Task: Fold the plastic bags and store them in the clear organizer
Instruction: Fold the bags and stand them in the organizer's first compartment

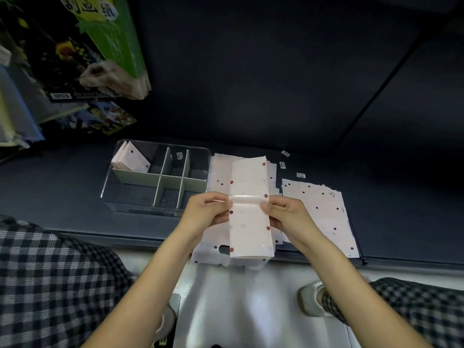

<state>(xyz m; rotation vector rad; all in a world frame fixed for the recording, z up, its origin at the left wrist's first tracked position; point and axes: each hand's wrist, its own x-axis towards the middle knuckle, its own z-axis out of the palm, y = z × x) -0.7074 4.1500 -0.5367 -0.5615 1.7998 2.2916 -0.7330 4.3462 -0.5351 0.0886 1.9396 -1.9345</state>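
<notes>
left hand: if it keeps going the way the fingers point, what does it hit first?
The left hand points right, pinching the folded bag strip. Straight on, it likely meets the right hand gripping the strip's opposite edge.

A dark counter (75, 172) is carrying a clear organizer (157, 208), a stack of flat dotted bags (218, 172) just right of it, a second spread of bags (324, 209) farther right, and small labels (300, 175) lying behind.

Dark blue-grey shelf (75, 177) w/ matching back wall (251, 71). Pale glossy floor (238, 297) below, reflecting light. Hanging packaged goods (75, 59) upper left, green and black packs.
</notes>
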